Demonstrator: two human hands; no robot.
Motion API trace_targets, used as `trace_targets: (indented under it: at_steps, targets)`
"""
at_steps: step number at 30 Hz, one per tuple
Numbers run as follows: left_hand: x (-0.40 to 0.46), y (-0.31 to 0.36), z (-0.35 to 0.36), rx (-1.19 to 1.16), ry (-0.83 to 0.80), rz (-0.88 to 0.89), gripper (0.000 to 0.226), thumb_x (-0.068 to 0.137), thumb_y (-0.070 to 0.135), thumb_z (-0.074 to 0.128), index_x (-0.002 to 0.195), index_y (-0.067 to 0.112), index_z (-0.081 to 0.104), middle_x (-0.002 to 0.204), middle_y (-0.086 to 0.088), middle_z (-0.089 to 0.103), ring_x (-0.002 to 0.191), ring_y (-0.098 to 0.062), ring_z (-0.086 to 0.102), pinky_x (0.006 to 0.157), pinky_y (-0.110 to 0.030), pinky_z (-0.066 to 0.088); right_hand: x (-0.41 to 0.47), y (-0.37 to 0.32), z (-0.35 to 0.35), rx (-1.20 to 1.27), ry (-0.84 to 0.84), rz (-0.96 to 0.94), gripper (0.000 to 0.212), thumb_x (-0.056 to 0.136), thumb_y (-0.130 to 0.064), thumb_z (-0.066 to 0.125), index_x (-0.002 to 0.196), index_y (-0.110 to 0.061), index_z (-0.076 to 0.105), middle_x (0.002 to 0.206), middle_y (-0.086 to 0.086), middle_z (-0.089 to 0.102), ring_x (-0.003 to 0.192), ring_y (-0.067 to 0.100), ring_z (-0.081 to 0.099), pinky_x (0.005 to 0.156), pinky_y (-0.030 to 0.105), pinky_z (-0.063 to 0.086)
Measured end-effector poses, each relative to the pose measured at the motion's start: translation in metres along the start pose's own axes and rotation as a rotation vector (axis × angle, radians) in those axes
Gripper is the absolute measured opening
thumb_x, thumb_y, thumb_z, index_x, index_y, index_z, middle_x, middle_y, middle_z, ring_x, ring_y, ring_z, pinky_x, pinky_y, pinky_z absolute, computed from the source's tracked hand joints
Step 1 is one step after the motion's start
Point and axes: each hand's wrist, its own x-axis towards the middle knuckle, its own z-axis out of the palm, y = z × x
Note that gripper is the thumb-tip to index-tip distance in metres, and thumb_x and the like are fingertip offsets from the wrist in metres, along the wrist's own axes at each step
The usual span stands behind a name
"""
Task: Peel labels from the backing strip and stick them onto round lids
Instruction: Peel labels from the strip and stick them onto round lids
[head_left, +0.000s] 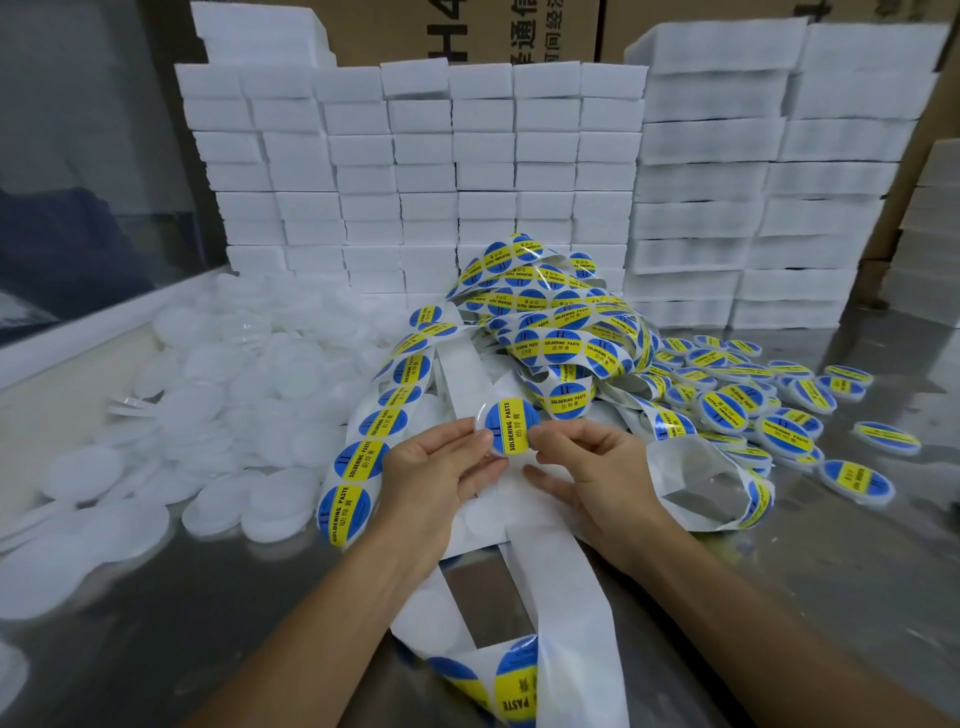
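Labelled lid (506, 427) apparently between hands (519, 467)

Bare shiny metal tabletop (831, 597) lies open at near right; tangled blue-and-yellow label strip (550, 322), loose white round lids (249, 384) and stacked white foam blocks (415, 171) crowd the rest.

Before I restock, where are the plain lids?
Head view, left side: the plain lids lie heaped on the table, left of the label strip, below the white boxes.

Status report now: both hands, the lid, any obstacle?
Left hand and right hand pinch one labelled lid. Label on, being pressed. Tangled label strip beneath, not blocking.
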Motion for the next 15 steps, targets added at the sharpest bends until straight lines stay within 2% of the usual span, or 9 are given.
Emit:
trace_targets:
  at_steps: [6, 15]
  targets:
    - [-0.002, 0.0015, -0.0001, 0.028, 0.001, -0.006, 0.021, 0.081, -0.003, 0.07, 0.102, 0.0, 0.066, 0.087, -0.018, 0.075, 0.081, -0.027, 0.074, 0.065, -0.027, 0.059, -0.0014, -0.0029, 0.0021, -0.011, 0.005, 0.016, 0.013, 0.081, -0.003, 0.076, 0.07, -0.01, 0.077, 0.077, 0.009, 0.073, 0.064, 0.007, 0.064, 0.087, 0.047, 0.058]
    - [-0.0055, 0.0027, 0.0017, 0.069, 0.008, -0.002, 0.014, 0.082, -0.003, 0.069, 0.094, 0.006, 0.068, 0.085, -0.015, 0.076, 0.079, -0.026, 0.075, 0.063, -0.025, 0.059, -0.0002, -0.0015, 0.0004, -0.019, -0.001, 0.029, 0.015, 0.081, -0.005, 0.077, 0.068, -0.012, 0.078, 0.076, 0.007, 0.073, 0.063, 0.006, 0.064, 0.088, 0.047, 0.058]
